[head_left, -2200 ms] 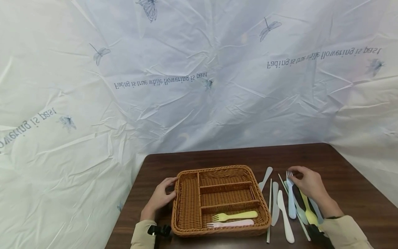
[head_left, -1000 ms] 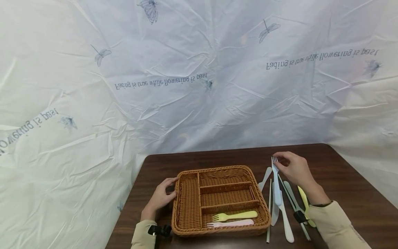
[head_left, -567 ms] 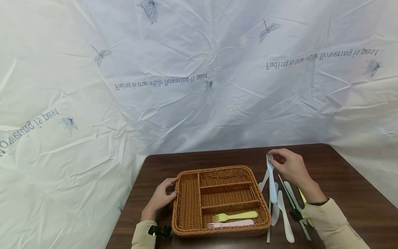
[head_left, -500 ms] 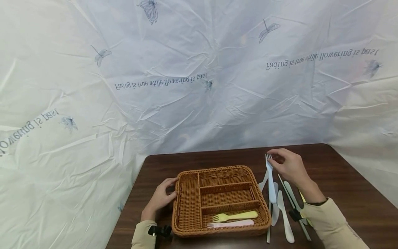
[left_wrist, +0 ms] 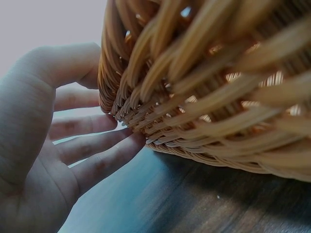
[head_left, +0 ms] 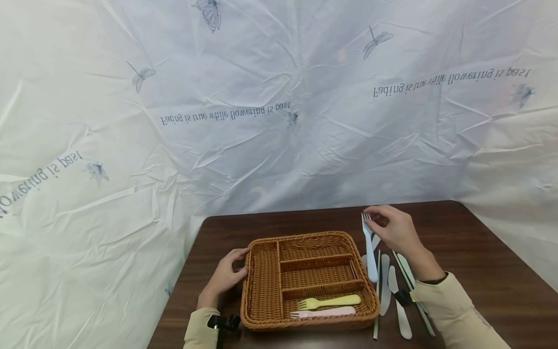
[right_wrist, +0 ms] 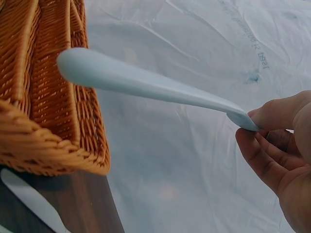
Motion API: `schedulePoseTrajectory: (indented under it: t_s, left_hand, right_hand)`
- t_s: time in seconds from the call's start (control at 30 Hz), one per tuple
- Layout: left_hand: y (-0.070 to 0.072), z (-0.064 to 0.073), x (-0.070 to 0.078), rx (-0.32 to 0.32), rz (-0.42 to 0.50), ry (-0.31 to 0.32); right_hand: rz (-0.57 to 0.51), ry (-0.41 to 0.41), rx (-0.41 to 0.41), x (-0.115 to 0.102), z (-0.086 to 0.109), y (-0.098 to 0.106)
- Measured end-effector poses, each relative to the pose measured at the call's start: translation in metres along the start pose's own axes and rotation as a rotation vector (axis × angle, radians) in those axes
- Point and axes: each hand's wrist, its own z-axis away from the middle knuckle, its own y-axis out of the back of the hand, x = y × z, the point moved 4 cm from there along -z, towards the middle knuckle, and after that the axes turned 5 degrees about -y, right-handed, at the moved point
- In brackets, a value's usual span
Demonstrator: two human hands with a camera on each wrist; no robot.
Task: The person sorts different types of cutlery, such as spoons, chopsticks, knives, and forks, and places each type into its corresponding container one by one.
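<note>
To the right of the basket (head_left: 309,328) the counter (head_left: 274,223) is crowded: a grey knife (head_left: 385,286), a thin stick (head_left: 377,300) and a white knife (head_left: 404,322), the latter partly covered by a black wrist strap (head_left: 403,297). The light blue fork (head_left: 370,257) is in the air near the basket's right rim, hiding part of another pale handle (head_left: 376,241) behind it. The right hand (head_left: 394,232) has its grip pinched on the tined end, handle pointing away. The left hand (head_left: 224,276) rests fingertips on the outer wall, its grip unclenched.

The basket is brown woven wicker, a rounded rectangle split by dividers; a yellow fork (head_left: 331,301) and a pink fork (head_left: 324,312) lie in the near compartment. The blue fork looks smooth and matte, its handle widening to a rounded end. Wrinkled, printed cloth (head_left: 261,160) hangs behind.
</note>
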Motion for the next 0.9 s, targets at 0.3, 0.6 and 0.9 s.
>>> schedulePoseTrajectory:
  t_s: [0.3,0.6,0.9]
  left_hand:
    - [-0.004,-0.003,-0.021,0.002,-0.017,0.021]
    - [-0.004,-0.005,-0.043,0.006,-0.031,-0.006]
    - [-0.005,-0.004,-0.043,-0.005,-0.065,-0.031]
  right_hand:
    - [-0.026,0.01,-0.004,-0.012,-0.006,-0.006]
    - [-0.017,0.008,-0.017,-0.017,-0.007,-0.009]
    - [-0.044,0.001,-0.042,-0.022,-0.005,-0.012]
